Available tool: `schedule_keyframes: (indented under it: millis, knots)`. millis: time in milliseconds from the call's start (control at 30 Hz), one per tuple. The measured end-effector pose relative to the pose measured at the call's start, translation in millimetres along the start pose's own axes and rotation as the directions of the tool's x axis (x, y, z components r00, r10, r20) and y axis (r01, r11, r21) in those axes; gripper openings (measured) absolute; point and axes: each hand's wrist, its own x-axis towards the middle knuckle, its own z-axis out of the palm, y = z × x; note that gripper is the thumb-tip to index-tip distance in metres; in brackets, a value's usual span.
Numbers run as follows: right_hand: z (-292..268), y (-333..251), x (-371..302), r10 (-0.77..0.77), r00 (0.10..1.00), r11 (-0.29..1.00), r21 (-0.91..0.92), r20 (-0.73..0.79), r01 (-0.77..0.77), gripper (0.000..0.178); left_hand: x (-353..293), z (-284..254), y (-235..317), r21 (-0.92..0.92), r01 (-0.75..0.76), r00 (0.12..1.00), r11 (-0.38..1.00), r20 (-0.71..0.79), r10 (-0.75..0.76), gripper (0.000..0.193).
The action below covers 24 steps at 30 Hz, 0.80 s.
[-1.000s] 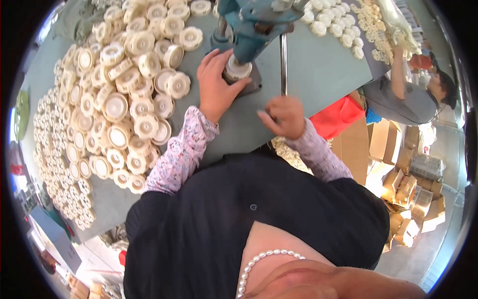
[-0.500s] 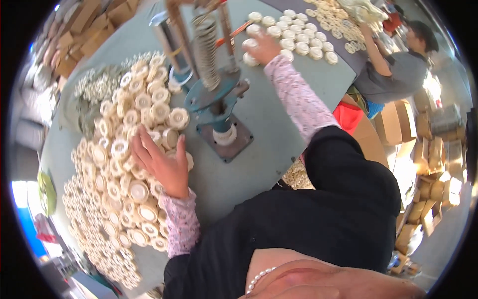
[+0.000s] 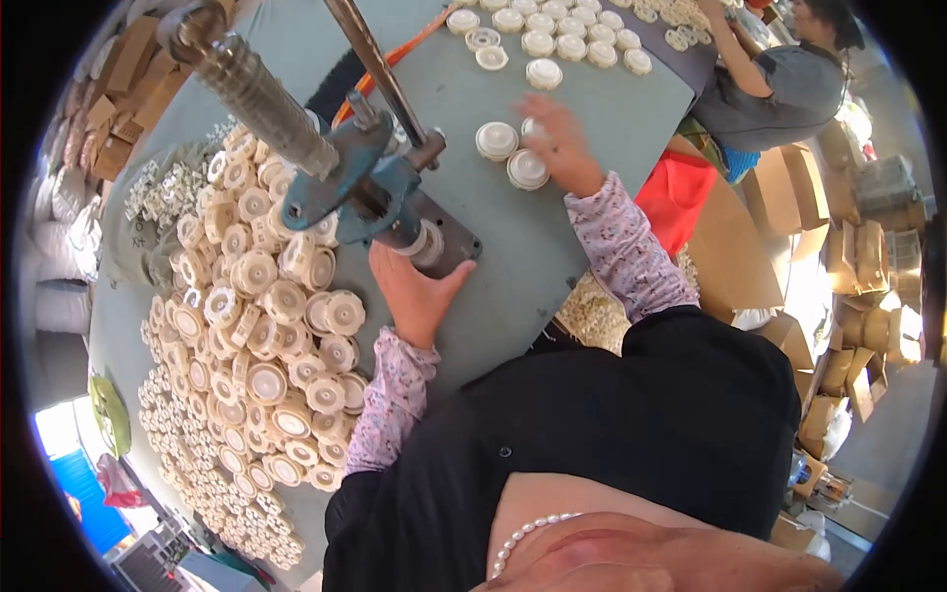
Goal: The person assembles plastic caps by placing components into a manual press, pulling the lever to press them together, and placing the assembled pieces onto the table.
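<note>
My left hand is at the near edge of a blue-green hand press. Its thumb is spread along the base plate; the fingertips are partly hidden by the press. A white ring sits on that base. My right hand, blurred by motion, has its fingers stretched out beside three round cream plastic pieces: a left one, a nearer one and one partly covered by the fingers. To the left lies a heap of cream ribbed round pieces.
Rows of similar round pieces lie at the far side of the grey-green table. Small rings and tiny white parts spread around the heap. A co-worker sits far right, beyond a red bag and cardboard boxes.
My left hand has left the heap and moved right to the press base. My right hand has come nearer from the rows, and three round pieces now lie apart from them. The view has shifted.
</note>
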Motion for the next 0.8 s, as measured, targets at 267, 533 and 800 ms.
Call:
schedule_keyframes:
  millis: [267,533,800]
  knots:
    - [-18,35,-23,0.204,0.976,0.945,-0.276,0.071,-0.178,0.052,-9,-7,6,-0.068,-0.015,0.999,0.998,0.030,0.017,0.096]
    - [-48,-84,-26,0.029,0.995,0.938,0.341,0.094,-0.059,0.039,-29,-23,3,-0.331,0.103,0.988,0.938,-0.076,-0.136,0.115]
    - [32,-164,-34,-0.566,0.823,0.786,0.332,0.047,0.521,0.041,-11,-33,-6,-0.316,0.034,0.999,0.948,-0.026,-0.044,0.102]
